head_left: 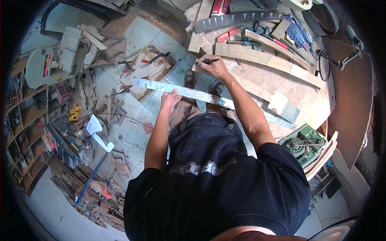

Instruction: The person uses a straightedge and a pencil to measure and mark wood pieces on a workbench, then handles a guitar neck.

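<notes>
My left hand [171, 100] is closed on the lower edge of a long silver metal straightedge [189, 93]. This strip slants from above the floor on the left, past my thighs, to the workbench at the right. My right hand [216, 69] pinches a black pen [208, 61] at the near left end of a wooden board [254, 87] lying on the workbench [311, 106]. Whether the pen tip touches the wood I cannot tell. On the board's right part lie a pale flat piece [278, 102] and a grey-green plate [290, 112].
Beyond the board lie long wooden strips [273, 62], clamps [257, 34], a dark curved strip [237, 21] and a red can [220, 7]. A green machine [306, 140] stands at right. Left on the floor are a clamped wooden panel [150, 70], a bandsaw [44, 68] and scrap wood [96, 197].
</notes>
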Demonstrator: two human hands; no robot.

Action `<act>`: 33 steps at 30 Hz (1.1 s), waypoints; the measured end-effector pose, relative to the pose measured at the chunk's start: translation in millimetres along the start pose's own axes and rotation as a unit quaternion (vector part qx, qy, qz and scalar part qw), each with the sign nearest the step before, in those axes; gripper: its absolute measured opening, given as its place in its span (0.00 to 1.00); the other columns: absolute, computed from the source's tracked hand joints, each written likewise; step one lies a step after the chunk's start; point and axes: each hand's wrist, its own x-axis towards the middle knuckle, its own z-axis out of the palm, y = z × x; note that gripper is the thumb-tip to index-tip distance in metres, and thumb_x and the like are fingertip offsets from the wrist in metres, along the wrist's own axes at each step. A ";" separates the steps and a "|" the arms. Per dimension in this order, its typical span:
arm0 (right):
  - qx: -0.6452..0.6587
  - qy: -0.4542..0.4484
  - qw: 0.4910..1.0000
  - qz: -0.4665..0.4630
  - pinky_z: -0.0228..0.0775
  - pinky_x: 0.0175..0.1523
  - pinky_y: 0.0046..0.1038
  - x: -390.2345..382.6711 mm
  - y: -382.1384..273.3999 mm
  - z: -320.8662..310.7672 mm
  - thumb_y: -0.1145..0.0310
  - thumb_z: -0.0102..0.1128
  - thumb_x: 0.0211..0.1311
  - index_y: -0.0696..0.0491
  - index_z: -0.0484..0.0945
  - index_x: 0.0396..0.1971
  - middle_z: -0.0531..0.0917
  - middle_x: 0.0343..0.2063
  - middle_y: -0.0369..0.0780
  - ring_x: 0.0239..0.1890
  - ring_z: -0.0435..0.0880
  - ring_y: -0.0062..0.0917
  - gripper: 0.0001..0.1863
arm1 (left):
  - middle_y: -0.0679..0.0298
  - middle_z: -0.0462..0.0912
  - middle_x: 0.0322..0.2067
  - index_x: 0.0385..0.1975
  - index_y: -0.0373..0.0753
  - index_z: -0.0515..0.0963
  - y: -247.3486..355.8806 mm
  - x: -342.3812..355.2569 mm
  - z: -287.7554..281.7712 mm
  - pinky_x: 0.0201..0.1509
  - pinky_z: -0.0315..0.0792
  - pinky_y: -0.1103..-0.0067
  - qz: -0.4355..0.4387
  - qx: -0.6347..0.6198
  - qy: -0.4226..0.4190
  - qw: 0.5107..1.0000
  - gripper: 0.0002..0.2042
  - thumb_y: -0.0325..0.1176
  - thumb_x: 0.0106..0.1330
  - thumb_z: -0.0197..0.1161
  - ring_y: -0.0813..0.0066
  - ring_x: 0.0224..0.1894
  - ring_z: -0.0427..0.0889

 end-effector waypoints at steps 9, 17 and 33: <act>0.020 -0.010 0.999 -0.031 0.75 0.47 0.28 1.3 1.8 -1.6 0.63 0.64 0.59 0.57 0.85 0.37 0.88 0.34 0.43 0.35 0.84 0.28 0.13 | 0.51 0.77 0.50 0.55 0.31 0.64 1.3 0.2 1.4 0.59 0.78 0.62 -0.003 -0.001 0.001 1.000 0.18 0.31 0.73 0.61 0.55 0.46 0.83; 0.011 -0.015 1.000 -0.015 0.75 0.46 0.28 0.7 -3.3 -2.4 0.63 0.65 0.58 0.56 0.85 0.37 0.86 0.31 0.43 0.33 0.83 0.27 0.13 | 0.51 0.78 0.48 0.53 0.31 0.66 4.3 -4.0 3.8 0.58 0.78 0.62 -0.006 -0.001 -0.002 1.000 0.17 0.31 0.72 0.61 0.55 0.47 0.83; 0.097 0.079 0.991 0.057 0.75 0.45 0.32 -37.9 -18.2 -32.0 0.64 0.62 0.62 0.55 0.84 0.40 0.87 0.34 0.43 0.35 0.85 0.31 0.12 | 0.53 0.78 0.47 0.56 0.32 0.65 -1.6 1.9 -0.9 0.58 0.79 0.60 0.000 -0.008 0.005 1.000 0.16 0.29 0.73 0.59 0.58 0.41 0.84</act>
